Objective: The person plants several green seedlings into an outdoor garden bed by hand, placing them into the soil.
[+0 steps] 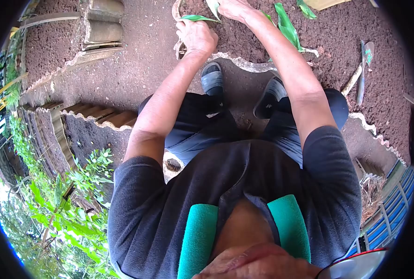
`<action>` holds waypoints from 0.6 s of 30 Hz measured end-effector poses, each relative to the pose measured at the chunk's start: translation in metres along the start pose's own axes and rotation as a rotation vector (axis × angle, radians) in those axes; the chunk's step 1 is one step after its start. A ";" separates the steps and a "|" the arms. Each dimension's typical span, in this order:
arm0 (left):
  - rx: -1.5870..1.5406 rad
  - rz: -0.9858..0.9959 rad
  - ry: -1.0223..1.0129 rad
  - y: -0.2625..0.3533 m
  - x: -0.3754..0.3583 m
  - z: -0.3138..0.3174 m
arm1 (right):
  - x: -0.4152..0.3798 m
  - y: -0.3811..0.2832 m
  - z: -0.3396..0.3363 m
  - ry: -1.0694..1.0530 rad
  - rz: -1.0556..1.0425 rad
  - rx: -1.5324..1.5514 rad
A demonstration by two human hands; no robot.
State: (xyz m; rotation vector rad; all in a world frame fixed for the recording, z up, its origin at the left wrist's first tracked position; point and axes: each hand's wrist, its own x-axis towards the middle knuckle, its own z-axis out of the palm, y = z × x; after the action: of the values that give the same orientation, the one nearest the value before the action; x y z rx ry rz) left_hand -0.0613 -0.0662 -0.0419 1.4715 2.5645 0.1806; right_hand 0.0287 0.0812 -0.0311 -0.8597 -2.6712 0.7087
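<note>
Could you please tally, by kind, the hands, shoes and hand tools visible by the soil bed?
Bare hands: 2, the left hand and the right hand
Dark slip-on shoes: 2
Wooden-handled metal garden trowel: 1
Total: 5

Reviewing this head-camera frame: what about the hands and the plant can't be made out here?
- Right hand: fingers cut off by the top edge of the head view, so its grip cannot be told.
- Left hand: seen from the back; its closed fingers hide what it grips besides the green leaf.
- Green leafy plant: base hidden behind the right forearm.
- Long-handled tool on the red-brown soil: too small to identify.
</note>
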 end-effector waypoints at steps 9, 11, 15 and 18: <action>-0.641 0.224 -0.050 -0.014 0.009 0.011 | -0.109 -0.020 -0.023 0.267 0.066 0.046; -0.503 0.314 -0.062 -0.019 0.014 -0.003 | -0.132 -0.059 -0.027 0.010 0.462 -0.036; -0.834 0.022 -0.326 0.007 0.002 -0.034 | -0.136 -0.049 0.017 0.179 0.342 -0.064; -0.696 0.075 -0.208 -0.011 0.018 -0.010 | -0.147 -0.035 -0.005 0.496 0.172 -0.082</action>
State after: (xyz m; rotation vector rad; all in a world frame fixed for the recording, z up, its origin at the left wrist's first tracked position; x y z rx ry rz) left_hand -0.0816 -0.0566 -0.0356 1.2234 1.9743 0.7893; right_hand 0.1306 -0.0300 -0.0212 -1.1265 -2.2129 0.3583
